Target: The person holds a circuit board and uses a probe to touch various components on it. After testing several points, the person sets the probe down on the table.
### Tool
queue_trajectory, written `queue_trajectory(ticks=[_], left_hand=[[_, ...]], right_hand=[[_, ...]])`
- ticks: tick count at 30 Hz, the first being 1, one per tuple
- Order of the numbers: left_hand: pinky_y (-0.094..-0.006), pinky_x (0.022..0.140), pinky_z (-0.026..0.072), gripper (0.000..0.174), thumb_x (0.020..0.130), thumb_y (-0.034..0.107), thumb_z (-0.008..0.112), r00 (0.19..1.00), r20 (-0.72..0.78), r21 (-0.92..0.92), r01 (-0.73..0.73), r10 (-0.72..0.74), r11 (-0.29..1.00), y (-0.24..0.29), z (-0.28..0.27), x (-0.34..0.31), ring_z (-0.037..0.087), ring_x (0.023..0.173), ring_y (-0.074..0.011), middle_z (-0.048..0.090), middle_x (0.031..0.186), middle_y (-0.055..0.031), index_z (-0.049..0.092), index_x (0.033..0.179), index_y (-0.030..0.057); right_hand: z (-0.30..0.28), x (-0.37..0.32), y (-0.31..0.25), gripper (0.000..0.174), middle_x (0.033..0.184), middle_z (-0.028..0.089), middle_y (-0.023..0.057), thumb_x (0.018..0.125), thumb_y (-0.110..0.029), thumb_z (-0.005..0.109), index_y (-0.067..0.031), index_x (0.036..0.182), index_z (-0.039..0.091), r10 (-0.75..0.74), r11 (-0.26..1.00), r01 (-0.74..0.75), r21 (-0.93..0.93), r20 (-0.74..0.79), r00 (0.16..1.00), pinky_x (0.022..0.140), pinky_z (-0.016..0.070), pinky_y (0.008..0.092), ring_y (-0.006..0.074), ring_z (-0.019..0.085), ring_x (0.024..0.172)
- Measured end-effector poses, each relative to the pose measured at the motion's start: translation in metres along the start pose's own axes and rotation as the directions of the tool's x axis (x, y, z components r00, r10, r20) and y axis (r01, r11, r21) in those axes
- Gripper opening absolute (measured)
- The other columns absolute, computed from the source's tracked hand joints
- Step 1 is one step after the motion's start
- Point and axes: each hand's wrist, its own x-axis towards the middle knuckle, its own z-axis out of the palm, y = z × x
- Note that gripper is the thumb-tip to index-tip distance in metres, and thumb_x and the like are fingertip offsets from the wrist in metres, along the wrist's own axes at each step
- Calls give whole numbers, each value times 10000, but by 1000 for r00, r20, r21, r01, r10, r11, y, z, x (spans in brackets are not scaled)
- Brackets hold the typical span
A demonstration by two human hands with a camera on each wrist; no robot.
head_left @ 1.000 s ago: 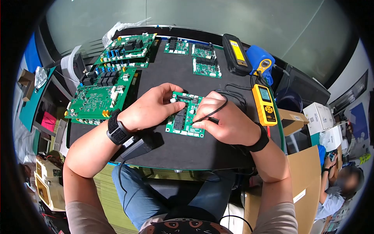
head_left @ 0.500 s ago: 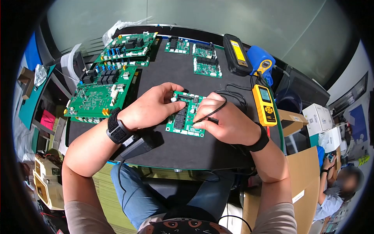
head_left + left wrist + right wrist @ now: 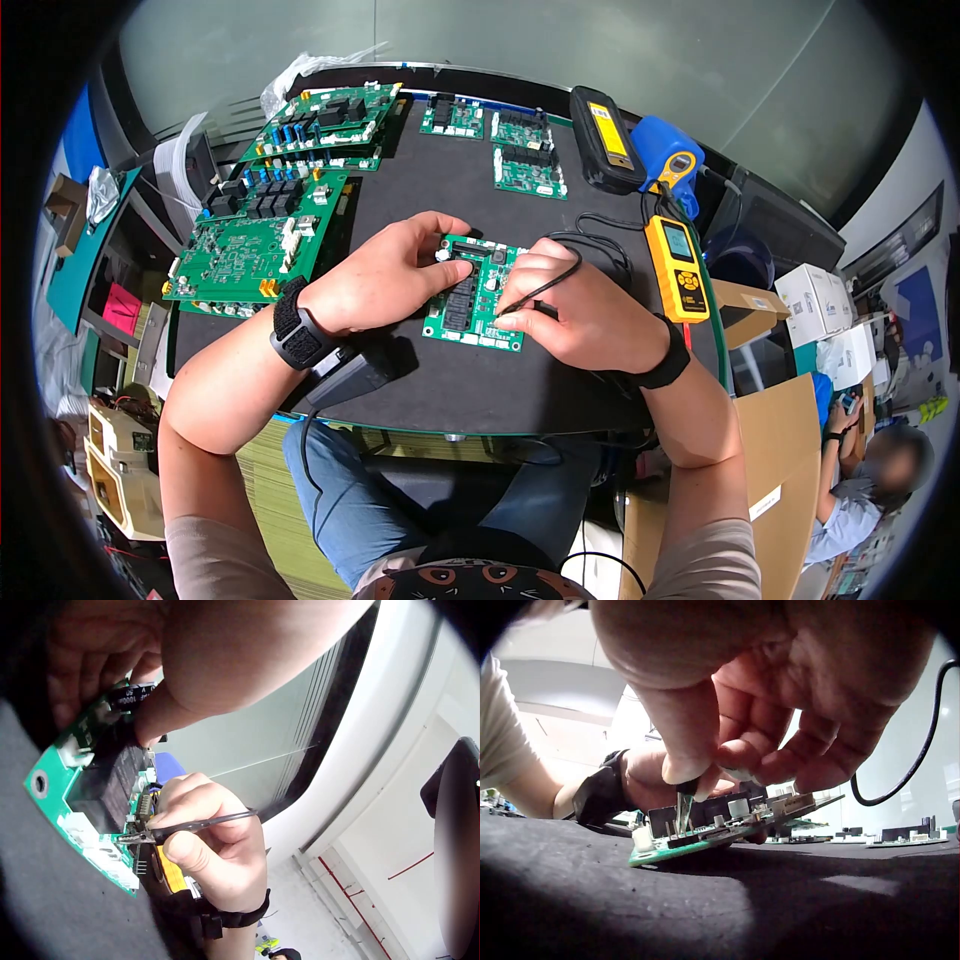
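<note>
A small green circuit board [image 3: 482, 338] with black block components and white connectors lies under both hands, tilted off the dark mat in the right wrist view. My left hand [image 3: 372, 283] grips its upper left side, thumb on the black blocks [image 3: 97, 791] and fingers behind the edge. Between thumb and fingertips, my right hand [image 3: 590, 310] pinches a black-sleeved metal clip [image 3: 142, 838] on a black wire [image 3: 225, 817]. The clip's metal end [image 3: 683, 810] is right at the pins near the board's edge. In the head view that hand covers most of the clip.
Large green boards [image 3: 250, 245] are stacked at the left. Small boards [image 3: 530, 170] lie at the back, near a black case [image 3: 605, 140] and a blue device [image 3: 665, 150]. A yellow meter [image 3: 680, 268] is at the right edge. Near the left forearm lies a black box-shaped object [image 3: 350, 378].
</note>
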Motion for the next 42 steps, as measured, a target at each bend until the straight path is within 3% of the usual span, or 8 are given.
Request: queue_trajectory(ticks=[15,18,23,37,42], left_hand=[[-239,849,519,379,1033,33,579,996,-68,-36,-61,58,998,-4,-1,4,600,978,-65,659,1122,-28,490,1399,-6],[-238,846,516,384,1033,30,576,991,-97,-72,-99,92,992,-5,0,4,598,984,-65,656,1130,-28,488,1405,-4],[-239,858,510,392,1032,26,574,989,-100,-80,-114,106,990,-4,0,3,594,989,-65,649,1154,-29,486,1414,3],[-243,891,499,398,1029,38,592,987,-111,-94,-130,120,987,-4,-1,3,578,1025,-68,624,1220,-32,494,1415,16],[-231,840,504,385,1030,46,597,988,-136,-94,-81,68,992,-4,0,4,580,966,-54,646,1118,-8,503,1403,24]], right_hand=[[-1,1,-1,66,891,651,54,831,-61,714,-73,879,670,30,999,-29,-19,34,999,882,436,398,281,558,951],[0,1,-1,81,876,598,85,856,-112,685,-62,848,622,9,1000,-9,18,-3,1000,866,424,417,322,520,937],[-2,1,-2,75,891,657,55,825,-58,717,-72,885,674,26,1000,-26,-11,11,1000,870,444,399,286,564,949],[-1,2,-1,79,885,649,58,813,-39,713,-70,872,670,9,1000,-9,-20,0,1000,873,444,403,293,560,950],[0,2,-1,84,880,647,55,811,-32,713,-70,872,669,8,1000,-8,-4,-13,1000,867,445,401,293,557,949]])
